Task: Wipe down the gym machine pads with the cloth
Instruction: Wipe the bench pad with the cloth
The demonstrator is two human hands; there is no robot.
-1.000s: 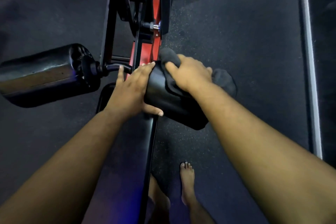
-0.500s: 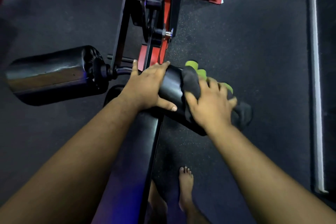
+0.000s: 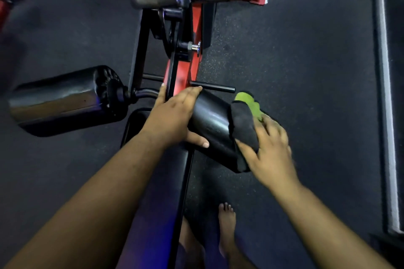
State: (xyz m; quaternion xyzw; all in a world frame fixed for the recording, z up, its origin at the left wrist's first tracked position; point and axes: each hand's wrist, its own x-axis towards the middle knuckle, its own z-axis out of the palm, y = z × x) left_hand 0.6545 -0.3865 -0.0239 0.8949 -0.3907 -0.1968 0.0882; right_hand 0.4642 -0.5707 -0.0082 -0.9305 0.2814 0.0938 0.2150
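L hand (image 3: 172,119) lying on right roller pad's (image 3: 213,125) inner end, R hand (image 3: 267,148) w/ cloth (image 3: 244,125) on outer end; left roller pad (image 3: 63,100) sitting across frame (image 3: 181,72)

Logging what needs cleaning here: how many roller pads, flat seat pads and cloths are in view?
Roller pads: 2, left roller pad, right roller pad
Flat seat pad: 1
Cloth: 1
Total: 4
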